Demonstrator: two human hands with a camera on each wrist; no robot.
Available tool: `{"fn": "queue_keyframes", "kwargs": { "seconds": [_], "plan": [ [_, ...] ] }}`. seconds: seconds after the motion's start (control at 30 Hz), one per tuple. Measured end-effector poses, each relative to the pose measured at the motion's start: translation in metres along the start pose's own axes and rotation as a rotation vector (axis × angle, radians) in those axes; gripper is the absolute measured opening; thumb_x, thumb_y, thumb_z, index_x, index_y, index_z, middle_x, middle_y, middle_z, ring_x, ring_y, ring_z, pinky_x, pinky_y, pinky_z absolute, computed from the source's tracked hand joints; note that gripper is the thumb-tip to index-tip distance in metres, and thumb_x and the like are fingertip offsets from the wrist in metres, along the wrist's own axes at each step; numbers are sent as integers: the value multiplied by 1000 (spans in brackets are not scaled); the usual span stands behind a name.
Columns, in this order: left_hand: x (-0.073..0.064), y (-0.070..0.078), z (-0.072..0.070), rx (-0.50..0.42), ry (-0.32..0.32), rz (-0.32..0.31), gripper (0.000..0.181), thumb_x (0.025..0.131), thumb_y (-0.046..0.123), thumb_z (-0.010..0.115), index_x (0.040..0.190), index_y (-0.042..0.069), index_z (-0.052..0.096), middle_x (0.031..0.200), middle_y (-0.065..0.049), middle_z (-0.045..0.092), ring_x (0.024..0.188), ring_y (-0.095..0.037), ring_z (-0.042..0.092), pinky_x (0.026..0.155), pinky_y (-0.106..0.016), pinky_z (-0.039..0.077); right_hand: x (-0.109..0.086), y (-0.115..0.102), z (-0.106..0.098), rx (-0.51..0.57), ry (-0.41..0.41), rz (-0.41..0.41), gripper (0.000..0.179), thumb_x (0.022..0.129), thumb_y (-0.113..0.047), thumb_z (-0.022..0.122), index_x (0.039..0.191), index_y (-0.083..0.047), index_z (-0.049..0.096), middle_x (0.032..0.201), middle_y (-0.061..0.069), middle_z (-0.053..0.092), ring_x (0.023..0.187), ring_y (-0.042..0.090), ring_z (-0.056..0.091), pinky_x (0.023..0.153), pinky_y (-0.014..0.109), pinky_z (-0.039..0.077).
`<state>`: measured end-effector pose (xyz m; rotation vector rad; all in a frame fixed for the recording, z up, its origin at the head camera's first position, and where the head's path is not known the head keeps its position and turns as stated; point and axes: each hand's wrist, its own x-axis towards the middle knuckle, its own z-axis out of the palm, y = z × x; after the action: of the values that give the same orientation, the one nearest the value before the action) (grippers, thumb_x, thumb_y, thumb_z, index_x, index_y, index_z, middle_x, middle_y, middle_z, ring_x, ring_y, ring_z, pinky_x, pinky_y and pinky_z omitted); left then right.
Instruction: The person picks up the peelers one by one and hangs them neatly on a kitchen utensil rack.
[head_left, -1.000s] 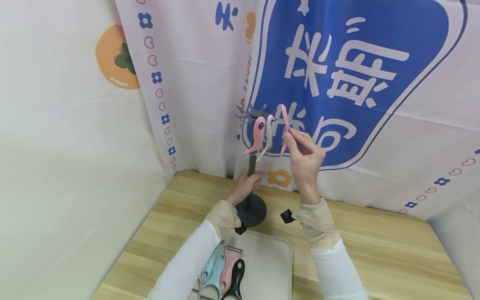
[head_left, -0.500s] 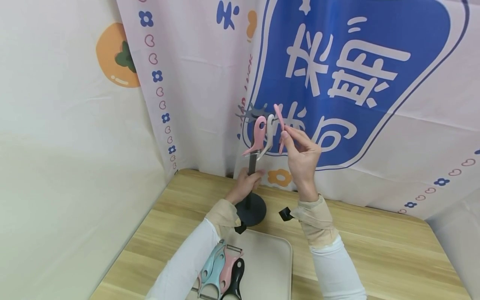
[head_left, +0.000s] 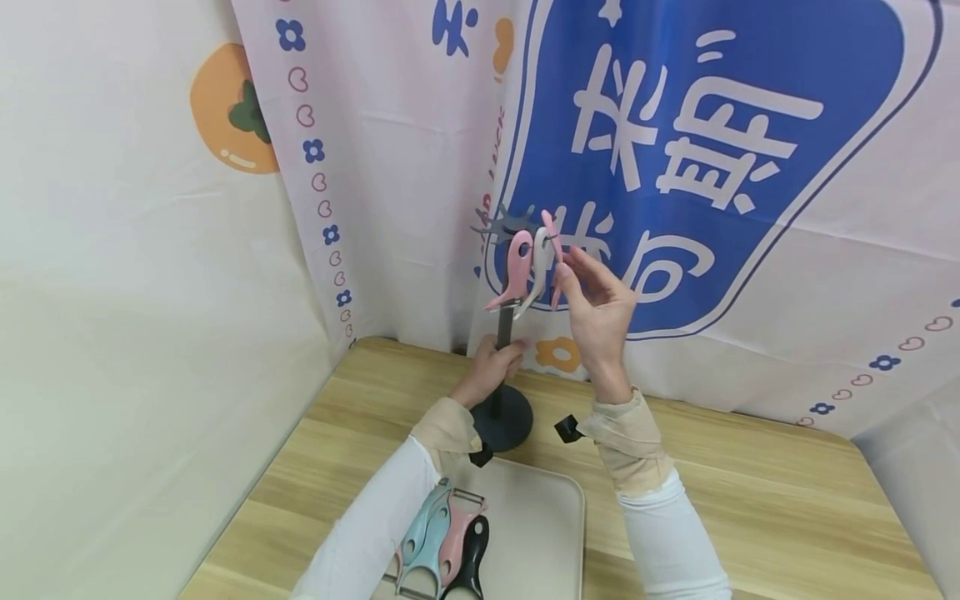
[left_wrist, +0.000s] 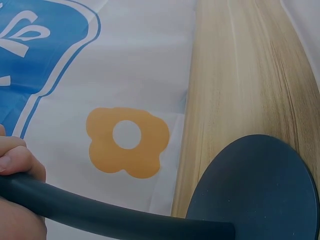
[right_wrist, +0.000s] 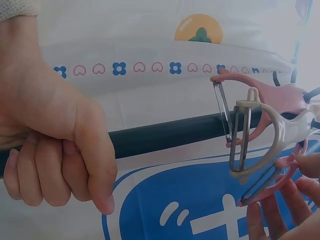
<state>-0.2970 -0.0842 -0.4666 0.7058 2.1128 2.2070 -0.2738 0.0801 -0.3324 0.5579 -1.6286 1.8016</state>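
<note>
At the right edge of the dark grey metal stand's crown of hooks (head_left: pixel 512 223), a glossy pink plastic Y-shaped peeler (head_left: pixel 556 245) stands handle-up, its metal blade toward the table. The right hand (head_left: pixel 602 321) pinches it low, between thumb and fingers near the forked end, a hold that seems chosen to leave the handle's hole free at hook height; whether a hook already passes through that hole cannot be made out. Just left of it hangs a pale grey-white plastic peeler (head_left: pixel 539 268), and left of that another pink plastic peeler (head_left: pixel 518 268), both blade-down, so each likely bears on a hook by its hole. Below them, the left hand (head_left: pixel 492 371) is clenched round the slim dark post (head_left: pixel 505 328), probably to stop the stand tipping while weight sits to one side; the round, flat dark base (head_left: pixel 504 419) rests on the wood-grained tabletop (head_left: pixel 750 500). Nearer, a shallow beige tray (head_left: pixel 536 542) lies just beside the base, its left part holding light-blue plastic peelers (head_left: pixel 432 537), a pink plastic one (head_left: pixel 455 542) and a shiny black one (head_left: pixel 474 550), bunched close together, perhaps for easy reach. Beyond the far edge hangs a white printed cloth (head_left: pixel 847 250) with a blue panel.
</note>
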Motion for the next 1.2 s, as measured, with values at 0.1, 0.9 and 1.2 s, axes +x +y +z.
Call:
{"fn": "queue_keyframes", "kwargs": {
  "seconds": [0.1, 0.9, 1.2],
  "plan": [
    [0, 0, 0, -12, -1, 3, 56, 107, 25, 56, 55, 14, 39, 49, 10, 33, 45, -9, 25, 48, -26, 24, -2, -1, 1, -21, -8, 15, 33, 99, -3, 75, 130, 9, 70, 121, 19, 77, 109, 15, 75, 98, 28, 59],
    [1, -1, 2, -12, 17, -39, 56, 107, 25, 57, 55, 14, 39, 50, 10, 33, 46, -9, 25, 49, -27, 23, -14, 5, -6, -46, -12, 59, 27, 100, -5, 74, 127, 3, 73, 126, 20, 75, 118, 19, 72, 105, 34, 57],
    [1, 1, 1, -11, 21, -37, 56, 107, 24, 58, 56, 14, 39, 50, 10, 33, 48, -11, 25, 50, -28, 24, -39, 4, -18, -44, -56, 108, 24, 100, -2, 73, 122, 6, 73, 122, 23, 74, 110, 16, 73, 96, 27, 59]
  ]
}}
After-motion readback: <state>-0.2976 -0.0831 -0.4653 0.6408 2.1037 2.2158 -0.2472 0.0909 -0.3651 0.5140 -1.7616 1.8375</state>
